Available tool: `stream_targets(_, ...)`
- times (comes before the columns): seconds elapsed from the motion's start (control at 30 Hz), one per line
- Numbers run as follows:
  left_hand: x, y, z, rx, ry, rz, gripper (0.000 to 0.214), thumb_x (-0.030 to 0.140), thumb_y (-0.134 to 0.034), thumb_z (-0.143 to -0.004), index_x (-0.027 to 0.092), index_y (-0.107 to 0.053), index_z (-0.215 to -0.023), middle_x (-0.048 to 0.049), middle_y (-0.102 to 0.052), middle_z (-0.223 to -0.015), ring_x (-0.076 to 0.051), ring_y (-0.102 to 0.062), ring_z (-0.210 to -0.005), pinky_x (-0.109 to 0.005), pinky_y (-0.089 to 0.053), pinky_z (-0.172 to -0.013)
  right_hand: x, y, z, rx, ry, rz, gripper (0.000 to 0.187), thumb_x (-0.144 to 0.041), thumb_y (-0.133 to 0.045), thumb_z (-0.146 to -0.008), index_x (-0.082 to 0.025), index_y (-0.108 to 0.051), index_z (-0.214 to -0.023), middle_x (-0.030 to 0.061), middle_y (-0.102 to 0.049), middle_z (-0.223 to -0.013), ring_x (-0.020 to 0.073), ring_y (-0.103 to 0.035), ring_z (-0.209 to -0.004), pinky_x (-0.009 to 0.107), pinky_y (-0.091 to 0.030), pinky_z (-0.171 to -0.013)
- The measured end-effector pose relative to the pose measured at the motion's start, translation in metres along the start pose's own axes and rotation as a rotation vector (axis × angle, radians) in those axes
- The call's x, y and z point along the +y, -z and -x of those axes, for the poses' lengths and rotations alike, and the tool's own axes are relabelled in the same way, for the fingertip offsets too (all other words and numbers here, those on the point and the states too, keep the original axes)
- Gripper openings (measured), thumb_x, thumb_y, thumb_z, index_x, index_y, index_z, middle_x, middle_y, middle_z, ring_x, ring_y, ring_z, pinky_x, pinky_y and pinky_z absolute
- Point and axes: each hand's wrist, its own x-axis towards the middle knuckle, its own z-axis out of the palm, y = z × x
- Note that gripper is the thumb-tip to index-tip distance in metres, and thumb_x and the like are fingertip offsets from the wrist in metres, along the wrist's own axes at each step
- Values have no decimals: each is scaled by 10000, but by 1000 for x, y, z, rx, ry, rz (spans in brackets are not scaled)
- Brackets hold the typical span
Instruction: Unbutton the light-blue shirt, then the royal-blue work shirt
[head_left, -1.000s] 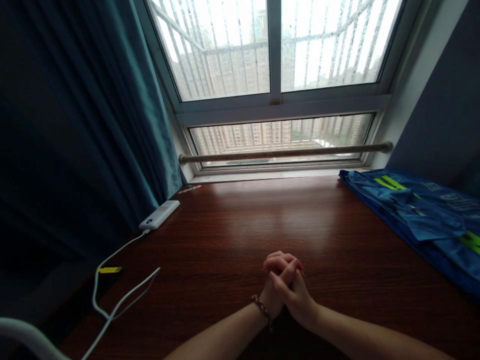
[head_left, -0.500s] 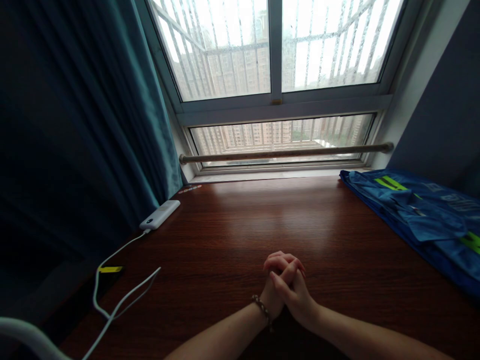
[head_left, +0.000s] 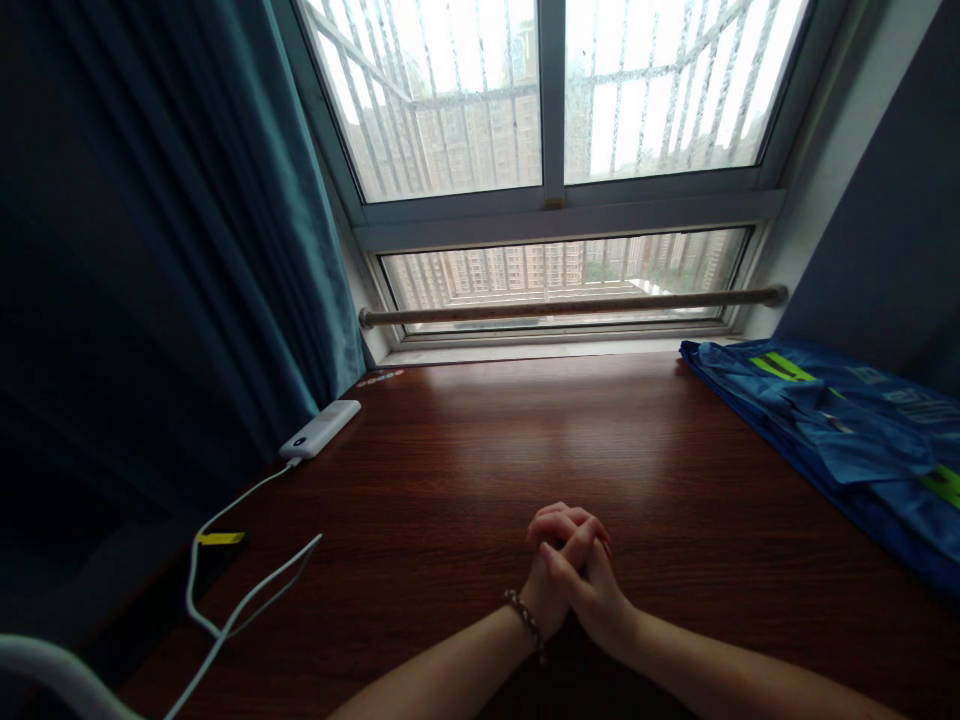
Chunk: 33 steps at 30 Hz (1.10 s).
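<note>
My left hand (head_left: 546, 590) and my right hand (head_left: 601, 602) are clasped together, their fingers interlaced. They rest on or just over the dark reddish-brown wooden tabletop (head_left: 480, 470); the contact underneath cannot be made out. A braided or beaded bracelet (head_left: 525, 615) circles my left wrist. Each hand is closed around the other, and no object shows between them. The palms are hidden.
At the left lies a white power bank (head_left: 320, 429) with a white cable (head_left: 247, 600) plugged in, near a small black-and-yellow item (head_left: 222, 539). A blue curtain (head_left: 300, 250) hangs beside it. Folded blue fabric (head_left: 840, 420) lies right. A rail (head_left: 570, 306) crosses the window (head_left: 555, 200).
</note>
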Motion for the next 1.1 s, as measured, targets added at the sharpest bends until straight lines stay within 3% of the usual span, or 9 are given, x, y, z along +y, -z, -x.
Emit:
stream_targets(0.47,-5,-1,0,20,9,108,261,304,-449,-790,141,-573,-627,-42,-479,-719,-144,-503,-716,-221,-431,-660,2,0,1,-5,-10,-8,124,-179,-452,-787,-182,-557,-854,46,-507,-869,174,-485,-874,302,-414,-778)
stream_targets(1.1,-3,-1,0,25,0,34,275,290,-433,-806,143,-574,-621,-42,-491,-702,-142,-495,-736,-217,-415,-698,2,0,1,-4,-22,1,109,-182,-449,-788,-177,-546,-837,47,-507,-860,170,-487,-870,295,-415,-771)
